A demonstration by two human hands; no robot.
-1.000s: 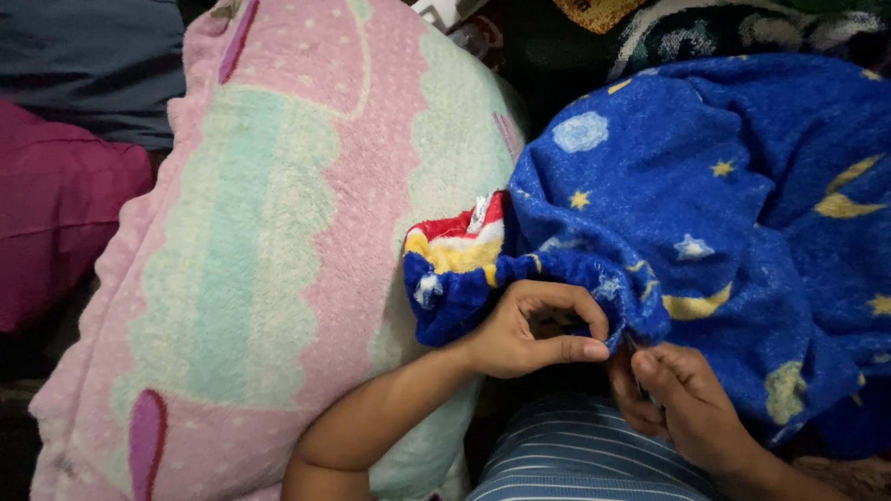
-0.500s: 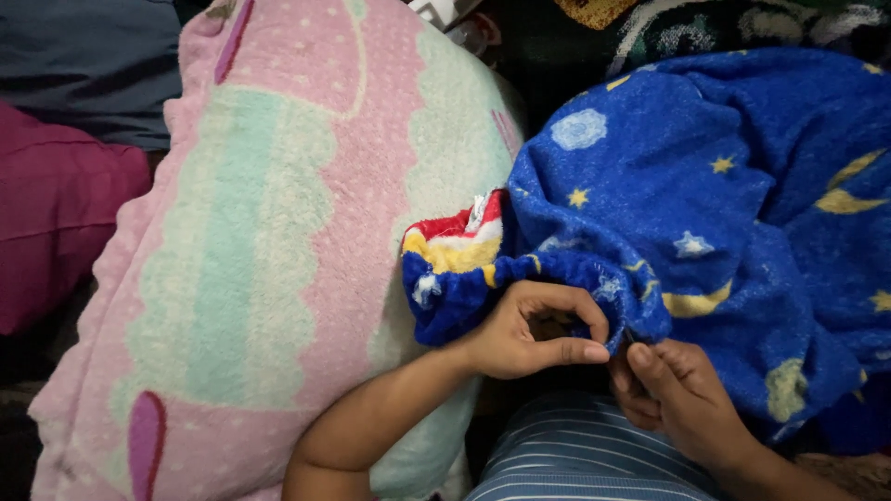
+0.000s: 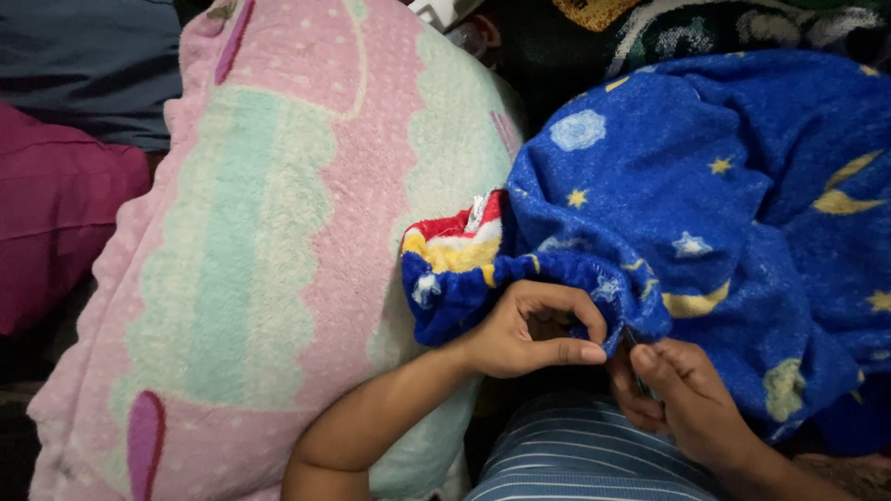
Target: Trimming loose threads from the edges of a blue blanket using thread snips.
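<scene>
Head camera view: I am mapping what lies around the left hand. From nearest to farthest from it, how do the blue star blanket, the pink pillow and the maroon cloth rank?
1. Blue star blanket: its hem is pinched in the left hand.
2. Pink pillow: just left of the hand, under the forearm.
3. Maroon cloth: far left edge, beyond the pillow.

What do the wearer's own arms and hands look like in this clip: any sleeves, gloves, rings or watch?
Both are bare: the left hand and its forearm show no sleeve, glove, ring or watch. The right hand also shows no glove or ring; its wrist leaves the frame with no cuff visible. Nails look short and unpainted where they show.
</scene>
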